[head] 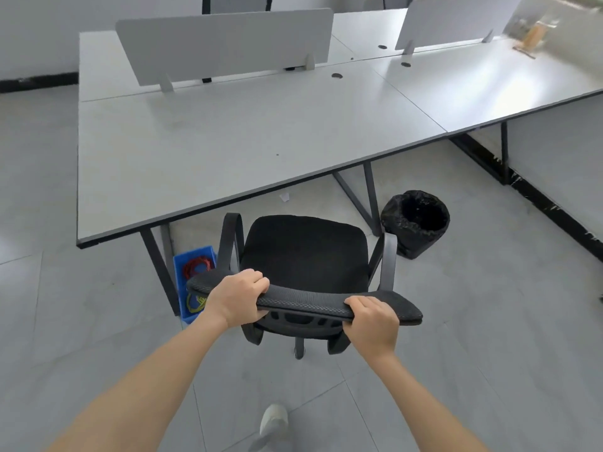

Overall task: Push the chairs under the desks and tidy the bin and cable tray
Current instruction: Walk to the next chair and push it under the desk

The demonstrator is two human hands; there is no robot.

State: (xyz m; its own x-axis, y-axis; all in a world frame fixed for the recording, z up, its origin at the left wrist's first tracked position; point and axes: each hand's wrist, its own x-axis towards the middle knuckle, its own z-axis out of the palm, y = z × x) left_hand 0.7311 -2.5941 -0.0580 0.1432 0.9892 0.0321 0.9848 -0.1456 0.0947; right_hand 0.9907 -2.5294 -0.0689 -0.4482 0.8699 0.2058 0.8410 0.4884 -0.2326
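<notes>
The black mesh chair (306, 252) stands on the floor just short of the desk's (228, 148) near edge, its seat front barely under it. The left hand (236, 300) and right hand (372, 321) each curl over the top of its backrest, gripping it. Left of the chair, by the desk leg, a blue tray (192, 256) holds red and yellow coils, probably cables. A black-lined bin (416, 221) sits right of the chair. No writing is legible. Grey floor tiles (489, 321), white divider panels (225, 44).
</notes>
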